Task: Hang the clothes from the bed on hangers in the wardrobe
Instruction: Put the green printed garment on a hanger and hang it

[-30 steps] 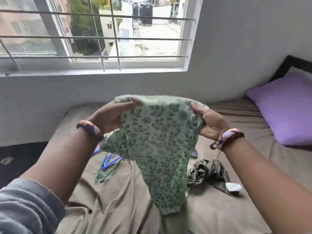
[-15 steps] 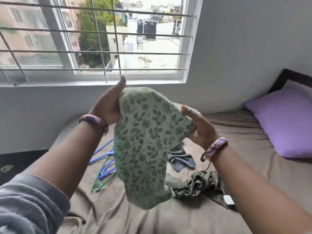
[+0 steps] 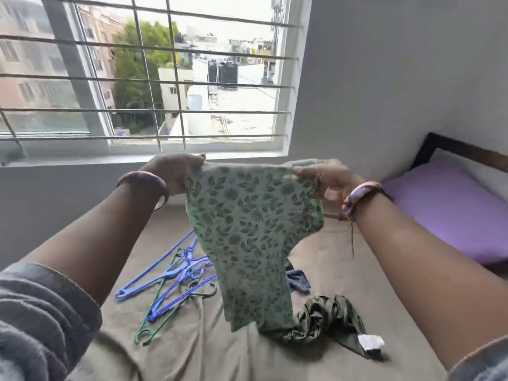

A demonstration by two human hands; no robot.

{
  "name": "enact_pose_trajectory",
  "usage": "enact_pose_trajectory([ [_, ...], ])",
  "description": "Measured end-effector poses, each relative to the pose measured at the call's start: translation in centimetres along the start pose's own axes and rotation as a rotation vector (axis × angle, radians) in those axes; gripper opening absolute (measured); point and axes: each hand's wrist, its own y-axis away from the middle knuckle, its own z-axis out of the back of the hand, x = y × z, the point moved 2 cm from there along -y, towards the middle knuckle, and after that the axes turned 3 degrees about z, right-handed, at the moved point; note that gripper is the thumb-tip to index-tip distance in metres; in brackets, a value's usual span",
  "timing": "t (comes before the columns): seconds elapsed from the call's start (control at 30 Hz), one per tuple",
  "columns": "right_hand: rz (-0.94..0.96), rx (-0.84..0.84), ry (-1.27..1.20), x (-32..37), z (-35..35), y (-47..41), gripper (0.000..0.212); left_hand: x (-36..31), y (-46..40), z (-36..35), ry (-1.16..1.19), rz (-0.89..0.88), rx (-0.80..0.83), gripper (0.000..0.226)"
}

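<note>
My left hand [image 3: 176,171] and right hand [image 3: 327,178] hold a green leaf-print garment [image 3: 247,237] stretched between them, above the bed [image 3: 330,259], w/ fingers pinching its top edge at either corner. Hands are well apart; the cloth hangs down in front of the window [image 3: 154,78]. On the brown sheet below, to the left, blue and green hangers [image 3: 170,281] lie in a loose pile. A dark green crumpled garment [image 3: 327,317] w/ a white tag lies beside the hanging cloth's lower end, and a blue striped piece [image 3: 298,280] shows just behind it. A purple pillow [image 3: 445,207] sits at the right.
</note>
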Motion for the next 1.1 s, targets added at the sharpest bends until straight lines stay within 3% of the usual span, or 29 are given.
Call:
enact_pose_trajectory([
  [0.03,0.011,0.013,-0.067,0.5,0.3,-0.3,0.038,-0.4,0.2,0.1,0.017,-0.013,0.027,0.038],
  [0.1,0.064,-0.006,-0.075,1.3,0.7,-0.3,0.023,-0.8,0.6,-0.3,0.008,-0.05,0.107,0.042],
  [0.2,0.182,-0.182,0.187,1.1,0.9,0.0,0.016,-0.9,0.8,-0.4,0.023,-0.1,0.021,0.039],
  [0.27,0.243,-0.265,0.168,0.9,0.5,0.3,0.019,-0.8,0.4,0.0,0.067,-0.142,-0.046,0.039],
  [0.3,0.245,-0.306,0.166,0.7,0.5,0.3,0.031,-0.6,0.3,0.1,0.063,-0.155,-0.092,0.031],
  [0.37,0.201,-0.329,0.204,0.2,0.2,0.5,0.076,-0.3,0.0,0.9,0.006,-0.182,-0.27,0.008],
  [0.4,0.174,-0.287,0.21,-0.2,0.2,0.4,0.098,-0.1,0.0,1.3,-0.023,-0.202,-0.367,0.02],
  [0.43,0.159,-0.206,0.194,-0.5,0.2,0.4,0.106,0.1,0.1,1.7,-0.047,-0.224,-0.429,0.038],
  [0.47,0.157,-0.112,0.164,-0.7,0.0,0.6,0.101,0.2,0.4,2.1,-0.064,-0.254,-0.434,0.051],
  [0.53,0.176,0.006,0.25,-1.0,-0.3,1.3,0.076,0.4,1.2,2.5,-0.066,-0.278,-0.246,0.066],
  [0.6,0.219,0.022,0.412,-1.1,-0.9,1.7,0.049,0.9,2.0,2.6,-0.196,-0.261,-0.053,0.063],
  [0.63,0.229,0.026,0.514,-1.2,-1.2,1.5,0.036,1.1,2.1,2.4,-0.36,-0.25,-0.03,0.055],
  [0.73,0.166,0.023,0.937,-2.4,-2.3,0.1,0.009,1.8,0.5,1.6,-1.002,-0.183,-0.133,0.021],
  [0.83,0.095,-0.036,1.22,-3.8,-3.1,-1.8,0.007,3.0,-2.7,1.0,-1.387,-0.116,-0.211,0.027],
  [0.93,0.134,-0.141,1.2,-4.3,-3.2,-3.1,0.012,3.0,-4.9,1.1,-1.267,-0.251,-0.3,0.026],
  [1.1,0.405,-0.325,1.108,-2.3,-2.9,-2.2,0.022,1.0,-4.8,1.7,-1.135,-0.631,-0.384,0.024],
])
